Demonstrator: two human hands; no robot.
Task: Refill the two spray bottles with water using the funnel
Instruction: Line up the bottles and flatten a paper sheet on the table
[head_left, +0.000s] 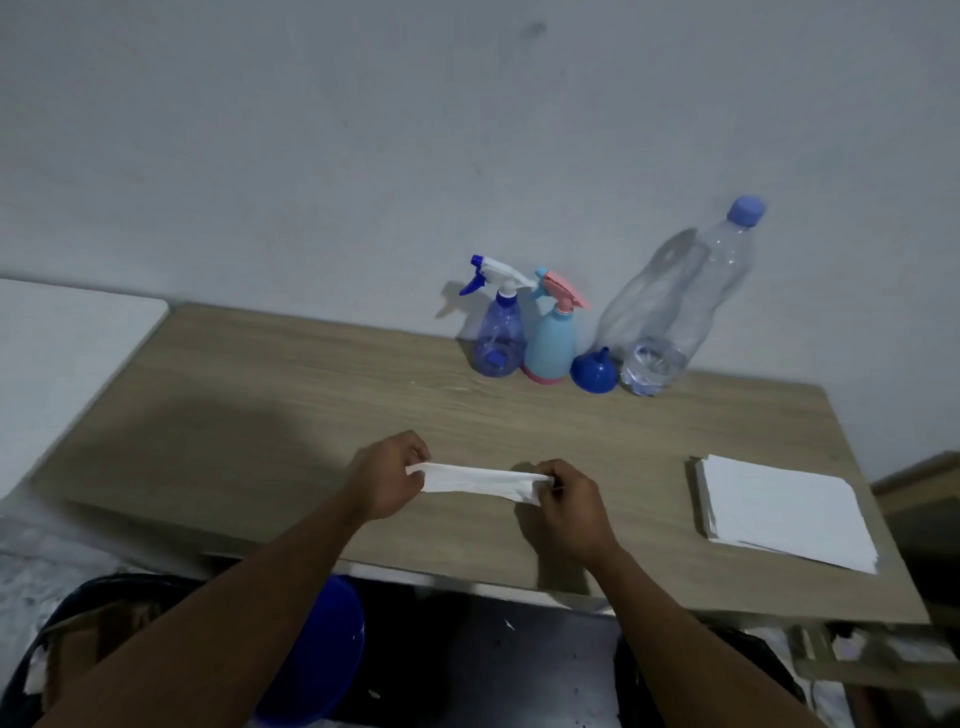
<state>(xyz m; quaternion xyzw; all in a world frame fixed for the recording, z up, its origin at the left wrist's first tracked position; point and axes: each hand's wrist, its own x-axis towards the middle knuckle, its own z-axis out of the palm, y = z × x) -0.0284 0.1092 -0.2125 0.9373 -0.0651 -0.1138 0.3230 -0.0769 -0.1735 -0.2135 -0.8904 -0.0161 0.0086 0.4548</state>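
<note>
Wooden worktop (311, 415) against a pale wall. At its back edge stand, left to right and close together, a blue sprayer (496, 332), a pink-topped sprayer (551, 338), an inverted blue funnel (595, 371) and a capped water bottle (675, 306), nearly empty. Near the front edge, the left hand (389, 480) and right hand (569, 499) each pinch one end of a folded tissue (480, 480) stretched between them. A paper stack (784, 512) lies at right.
</note>
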